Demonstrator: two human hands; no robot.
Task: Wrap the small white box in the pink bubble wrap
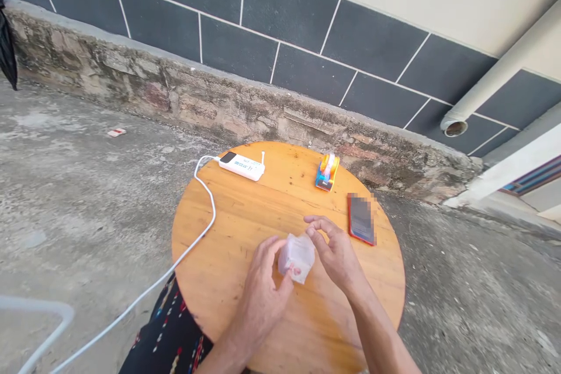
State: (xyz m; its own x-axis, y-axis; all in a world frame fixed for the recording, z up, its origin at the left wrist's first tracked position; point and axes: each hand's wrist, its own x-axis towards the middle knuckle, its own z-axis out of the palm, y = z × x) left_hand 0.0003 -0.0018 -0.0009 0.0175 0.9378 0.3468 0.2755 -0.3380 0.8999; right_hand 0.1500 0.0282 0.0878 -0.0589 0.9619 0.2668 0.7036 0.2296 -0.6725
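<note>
left hand (265, 283), part-curled, grips pale block (300, 256) from its left; right hand (337, 252), half-curled, just right of it, hold unclear; long axis unclear.

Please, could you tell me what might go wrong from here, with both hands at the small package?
The small package looks soft, so a firm squeeze from the left hand might crease it. The white cable runs over the round table's edge; a snag could drag the white device. The phone lies between the right hand and the edge, so it might be knocked off.
</note>
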